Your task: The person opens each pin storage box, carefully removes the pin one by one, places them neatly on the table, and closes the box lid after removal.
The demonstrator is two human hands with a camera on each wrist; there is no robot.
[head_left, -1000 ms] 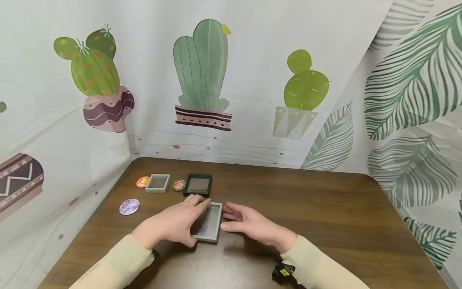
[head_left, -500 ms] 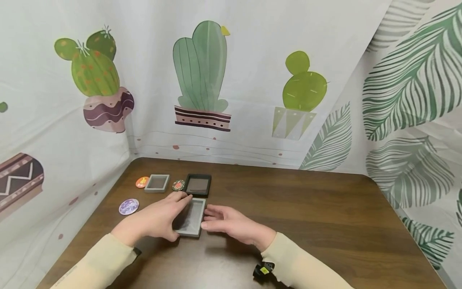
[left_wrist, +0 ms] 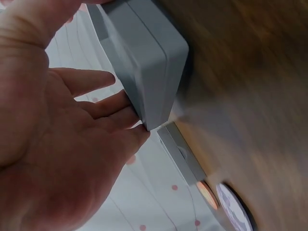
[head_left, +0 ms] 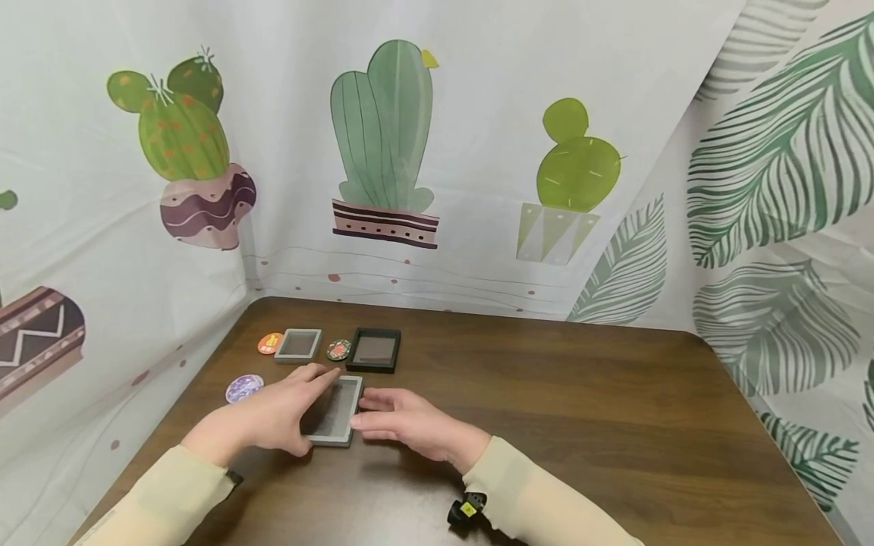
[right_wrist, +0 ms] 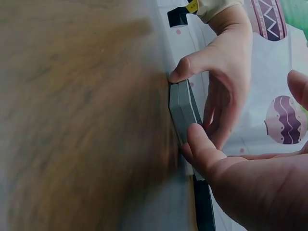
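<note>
A grey rectangular display frame (head_left: 341, 409) with a clear window lies on the brown table, and in the left wrist view its thick two-layer side (left_wrist: 159, 67) fills the upper middle. My left hand (head_left: 276, 409) spans it from the left, thumb at the near edge and fingertips at the far edge. From the right side, my right hand (head_left: 419, 431) meets it with thumb and fingertips at its long side; the right wrist view has the thumb against the side wall of the frame (right_wrist: 180, 103). The right fingers are only loosely bent.
Behind the hands lie a smaller grey frame (head_left: 298, 346) and a black frame (head_left: 374, 350). An orange disc (head_left: 269, 343), a green patterned disc (head_left: 337, 349) and a purple disc (head_left: 243, 388) lie near them. A printed cactus curtain (head_left: 478, 288) hangs along the table's back edge.
Both hands have moved left across the table, and the large grey frame has slid left between them. The smaller frames and discs have stayed put.
</note>
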